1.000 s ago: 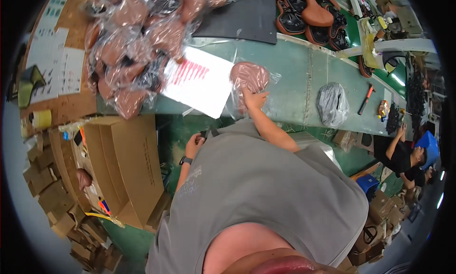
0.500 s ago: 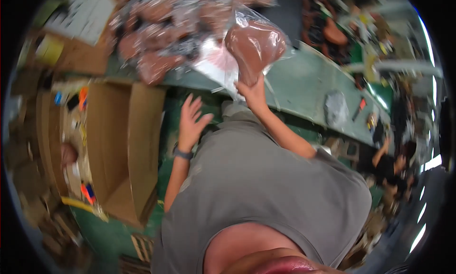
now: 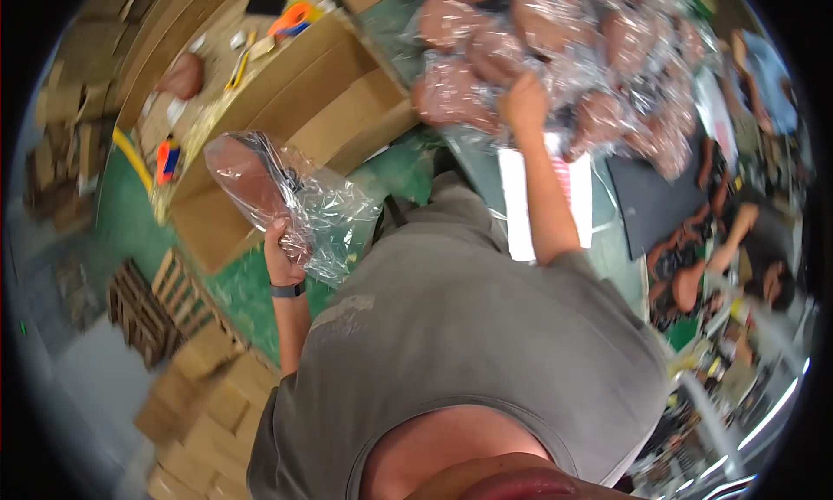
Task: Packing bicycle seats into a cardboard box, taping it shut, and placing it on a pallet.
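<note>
My left hand [image 3: 285, 255] is closed around the narrow end of a brown bicycle saddle [image 3: 247, 177] in a clear plastic bag. The loose part of the bag [image 3: 334, 209] hangs beside it toward my body. This saddle is held at the near edge of an open cardboard box. On the workbench, my right hand [image 3: 526, 105] reaches into a pile of bagged brown saddles [image 3: 555, 19]. Its fingers are curled onto the plastic at a bagged saddle [image 3: 496, 53]; the fingertips are partly hidden.
The tall open cardboard box [image 3: 304, 92] stands left of the bench. Beyond it, a surface holds a brown saddle [image 3: 182, 75], tape dispensers [image 3: 295, 19] and a yellow cutter. White printed sheets [image 3: 519, 196] and a black mat [image 3: 655, 196] lie on the bench. Co-workers [image 3: 764, 231] are at right.
The bagged saddle has passed from my right hand to my left and moved left to the box. My right hand has gone onto the pile. The view has turned left.
</note>
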Demonstrator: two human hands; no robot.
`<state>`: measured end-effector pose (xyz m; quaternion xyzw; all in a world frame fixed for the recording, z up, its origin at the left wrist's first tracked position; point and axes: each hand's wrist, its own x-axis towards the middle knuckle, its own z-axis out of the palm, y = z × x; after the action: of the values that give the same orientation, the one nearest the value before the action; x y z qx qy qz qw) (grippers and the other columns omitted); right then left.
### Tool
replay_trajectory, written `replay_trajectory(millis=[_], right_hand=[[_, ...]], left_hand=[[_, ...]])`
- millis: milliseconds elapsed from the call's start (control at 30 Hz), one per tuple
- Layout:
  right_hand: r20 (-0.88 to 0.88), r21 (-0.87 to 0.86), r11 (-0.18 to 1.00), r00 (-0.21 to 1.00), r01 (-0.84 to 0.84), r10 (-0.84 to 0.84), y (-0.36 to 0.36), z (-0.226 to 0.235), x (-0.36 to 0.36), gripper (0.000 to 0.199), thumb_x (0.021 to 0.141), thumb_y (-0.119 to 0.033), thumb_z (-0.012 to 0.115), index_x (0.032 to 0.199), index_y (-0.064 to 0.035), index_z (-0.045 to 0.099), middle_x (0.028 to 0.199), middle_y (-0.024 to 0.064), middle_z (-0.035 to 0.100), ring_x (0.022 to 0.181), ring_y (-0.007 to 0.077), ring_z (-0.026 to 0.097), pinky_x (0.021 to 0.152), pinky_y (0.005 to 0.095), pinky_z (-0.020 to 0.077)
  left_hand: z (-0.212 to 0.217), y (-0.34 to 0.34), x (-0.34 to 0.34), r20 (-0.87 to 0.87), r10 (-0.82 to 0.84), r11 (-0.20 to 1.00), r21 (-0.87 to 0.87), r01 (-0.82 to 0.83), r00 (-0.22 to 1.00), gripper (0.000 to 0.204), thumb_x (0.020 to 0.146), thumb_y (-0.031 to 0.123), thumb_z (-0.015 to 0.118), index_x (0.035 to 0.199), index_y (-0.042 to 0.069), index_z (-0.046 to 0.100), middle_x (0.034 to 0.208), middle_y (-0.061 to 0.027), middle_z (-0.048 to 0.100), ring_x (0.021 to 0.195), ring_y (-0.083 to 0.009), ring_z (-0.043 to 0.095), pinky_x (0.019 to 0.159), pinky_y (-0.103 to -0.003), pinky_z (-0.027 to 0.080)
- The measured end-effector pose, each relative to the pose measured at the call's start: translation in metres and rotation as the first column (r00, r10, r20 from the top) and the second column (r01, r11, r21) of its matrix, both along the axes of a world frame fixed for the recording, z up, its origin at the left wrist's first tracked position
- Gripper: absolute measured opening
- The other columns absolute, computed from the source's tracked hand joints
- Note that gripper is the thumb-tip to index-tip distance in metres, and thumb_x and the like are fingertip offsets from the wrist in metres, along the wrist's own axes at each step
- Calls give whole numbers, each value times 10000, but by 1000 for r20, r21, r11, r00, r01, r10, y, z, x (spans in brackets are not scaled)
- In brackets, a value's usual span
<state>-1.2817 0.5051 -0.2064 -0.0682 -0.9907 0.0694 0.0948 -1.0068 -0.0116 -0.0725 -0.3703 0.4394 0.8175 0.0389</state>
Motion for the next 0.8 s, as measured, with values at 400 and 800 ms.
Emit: replay_trajectory(millis=[400,800], right_hand=[[316,89,983,940,-163,128,-8,77,-83,1099,773,-422,888,1628,40,374,1022,279,790,937,487,764,880,536,606],[390,-887,450,358,-99,848,-492,73,-91,662,818,-152,841,1427,6,636,1223,116,785,1080,332,759,996,436,590]], left_hand=[[67,-123,53,19,412,837,-403,-370,911,604,879,156,784,1439,4,619,1071,-10,700,916,-143,670,775,-331,555],[-283,-466,-73,613,-181,961,-57,271,769,191,803,196,858,931,74,787,750,-42,717,559,-189,645,479,-378,500]])
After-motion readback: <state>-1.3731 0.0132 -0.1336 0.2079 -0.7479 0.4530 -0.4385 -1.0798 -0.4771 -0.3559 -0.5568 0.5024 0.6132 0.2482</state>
